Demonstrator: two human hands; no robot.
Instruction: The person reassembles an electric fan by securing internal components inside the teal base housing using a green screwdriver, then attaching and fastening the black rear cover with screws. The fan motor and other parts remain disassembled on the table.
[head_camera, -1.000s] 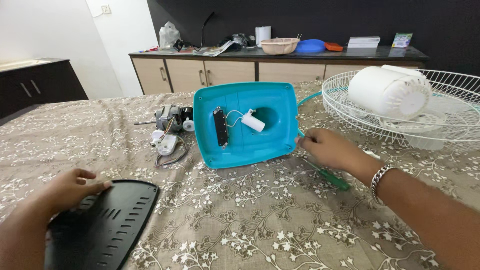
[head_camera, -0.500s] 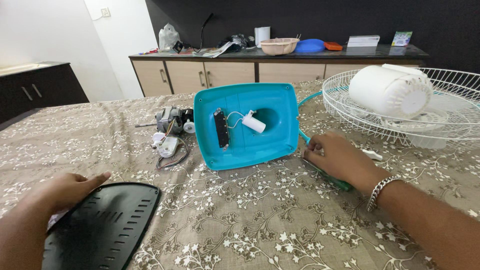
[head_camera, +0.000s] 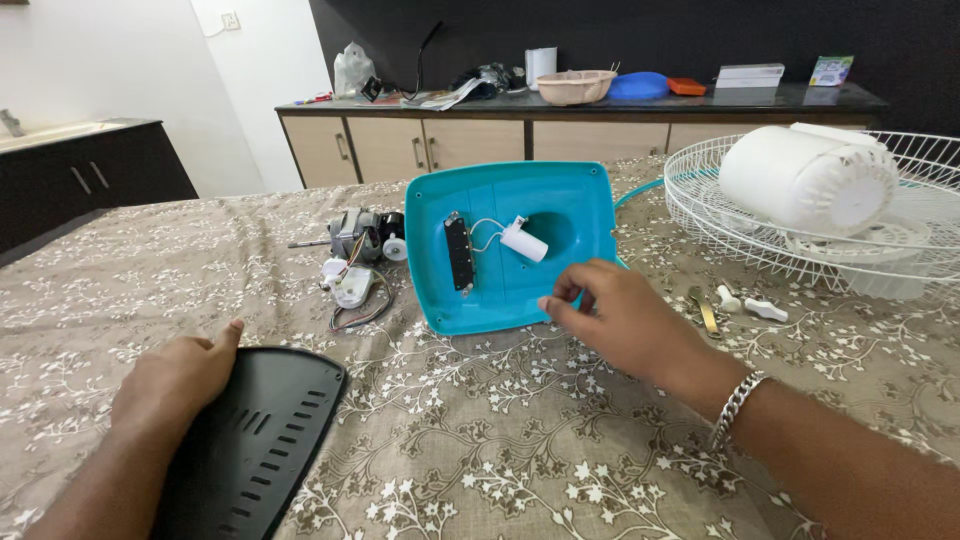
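Note:
My left hand (head_camera: 175, 385) lies on the left edge of a black vented cover plate (head_camera: 260, 450) at the near left of the table, thumb along its rim. My right hand (head_camera: 610, 320) is curled at the lower right corner of an upturned teal plastic base (head_camera: 500, 200), thumb and forefinger pinched close together over its rim. What they pinch is hidden. Inside the base sit a white cylinder on wires (head_camera: 525, 242) and a black strip (head_camera: 460, 252). A metal bracelet (head_camera: 735, 408) is on my right wrist.
A small motor (head_camera: 360, 238) and a white wired part (head_camera: 350, 285) lie left of the base. A white wire fan grille (head_camera: 700, 225) holding a white housing (head_camera: 810, 180) fills the right. Small white and brass pieces (head_camera: 745, 305) lie before it. A cluttered sideboard (head_camera: 420, 145) stands behind.
My right hand has moved left from the green screwdriver on the cloth to the base's lower right corner; the screwdriver is out of sight. My left hand and the black plate shifted right.

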